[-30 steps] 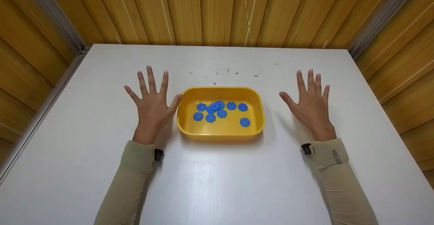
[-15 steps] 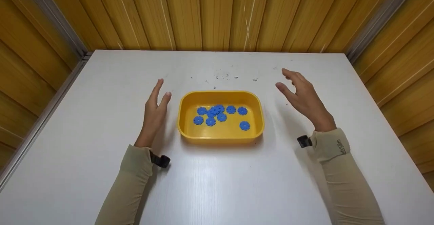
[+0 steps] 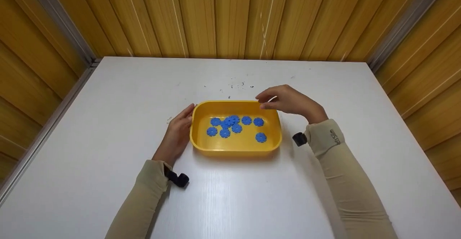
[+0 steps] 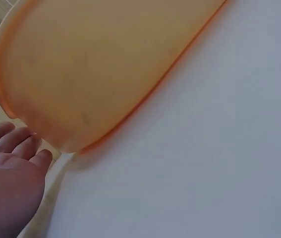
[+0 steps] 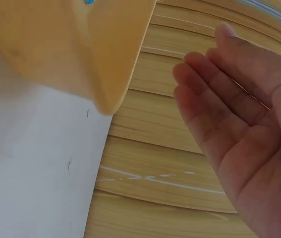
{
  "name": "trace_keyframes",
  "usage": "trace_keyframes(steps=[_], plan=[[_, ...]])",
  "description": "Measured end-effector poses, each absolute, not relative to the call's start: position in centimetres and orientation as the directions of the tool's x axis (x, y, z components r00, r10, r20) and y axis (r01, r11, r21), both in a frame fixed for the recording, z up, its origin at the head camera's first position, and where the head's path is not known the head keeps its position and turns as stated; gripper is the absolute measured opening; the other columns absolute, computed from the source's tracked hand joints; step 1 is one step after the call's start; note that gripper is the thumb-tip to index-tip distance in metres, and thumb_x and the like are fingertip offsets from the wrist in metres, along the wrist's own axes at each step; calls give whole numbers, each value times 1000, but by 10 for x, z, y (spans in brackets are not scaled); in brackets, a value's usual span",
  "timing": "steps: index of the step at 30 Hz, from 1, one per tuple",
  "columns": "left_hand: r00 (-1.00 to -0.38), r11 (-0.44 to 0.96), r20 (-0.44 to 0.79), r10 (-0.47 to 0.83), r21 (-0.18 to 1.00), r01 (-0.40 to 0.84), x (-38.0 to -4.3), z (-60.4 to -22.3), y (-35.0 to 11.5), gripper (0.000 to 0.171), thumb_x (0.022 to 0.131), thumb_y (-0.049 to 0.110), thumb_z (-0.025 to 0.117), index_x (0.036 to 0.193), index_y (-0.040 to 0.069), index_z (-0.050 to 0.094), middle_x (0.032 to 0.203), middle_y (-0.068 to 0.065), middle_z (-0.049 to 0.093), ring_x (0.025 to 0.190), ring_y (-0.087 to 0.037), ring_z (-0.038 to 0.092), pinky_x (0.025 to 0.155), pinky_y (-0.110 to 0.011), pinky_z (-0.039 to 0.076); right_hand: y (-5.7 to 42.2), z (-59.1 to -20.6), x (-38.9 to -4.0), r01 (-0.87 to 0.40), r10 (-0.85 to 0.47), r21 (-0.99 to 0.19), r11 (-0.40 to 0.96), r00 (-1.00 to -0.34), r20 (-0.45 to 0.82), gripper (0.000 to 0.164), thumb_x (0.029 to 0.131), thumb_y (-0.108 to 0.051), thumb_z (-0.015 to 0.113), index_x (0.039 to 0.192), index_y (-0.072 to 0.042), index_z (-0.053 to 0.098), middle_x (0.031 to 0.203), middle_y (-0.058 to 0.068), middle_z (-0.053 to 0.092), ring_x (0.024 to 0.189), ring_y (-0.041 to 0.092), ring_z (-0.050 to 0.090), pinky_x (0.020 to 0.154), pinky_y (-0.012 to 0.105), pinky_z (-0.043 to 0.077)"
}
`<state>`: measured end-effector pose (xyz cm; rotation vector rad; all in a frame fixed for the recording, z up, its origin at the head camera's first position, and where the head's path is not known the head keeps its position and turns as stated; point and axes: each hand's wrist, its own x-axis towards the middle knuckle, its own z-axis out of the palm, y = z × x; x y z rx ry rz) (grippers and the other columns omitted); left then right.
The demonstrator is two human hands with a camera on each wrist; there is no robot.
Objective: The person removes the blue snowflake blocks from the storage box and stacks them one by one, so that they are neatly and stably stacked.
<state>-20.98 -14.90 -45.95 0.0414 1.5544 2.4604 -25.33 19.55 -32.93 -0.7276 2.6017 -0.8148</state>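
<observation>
A yellow rectangular plastic bin [image 3: 230, 153] with rounded corners stands mid-table and holds several small blue notched discs [image 3: 225, 132]. Most discs lie in a loose group, some overlapping, while a lone blue disc [image 3: 261, 137] is near the right end. My left hand [image 3: 175, 135] is at the bin's left end, its relaxed fingers against the outer wall; the left wrist view shows the fingers [image 4: 16, 141] beside that wall. Over the bin's back right corner hovers my right hand [image 3: 292, 100], fingers loosely bent, thumb apart, holding nothing. In the right wrist view, its palm [image 5: 259, 158] faces the bin.
The white table [image 3: 230, 203] has small dark marks [image 3: 242, 84] behind the bin. Wood-patterned yellow panels [image 3: 230, 19] rise at the back and sides. A small black wrist camera [image 3: 182, 180] sits at the left cuff, another black camera [image 3: 299, 139] at the right.
Both hands started spread out beside the bin. The left has moved right to the bin's left end; the right has swung left over its back right corner. The discs have stayed in place.
</observation>
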Motion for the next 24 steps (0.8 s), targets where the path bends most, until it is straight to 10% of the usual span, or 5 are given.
trace_keyframes(steps=[24], plan=[[-973,-443,-78,217,881,-169,-209,-460,-148,66,98,-7,42,161,8,30,171,-3,26,158,-19,25,127,-33,28,117,-368,-279,-389,-592,-465,795,-664,-457,25,92,-8,74,117,-7,75,117,10,74,98,22,64,97,38,58]])
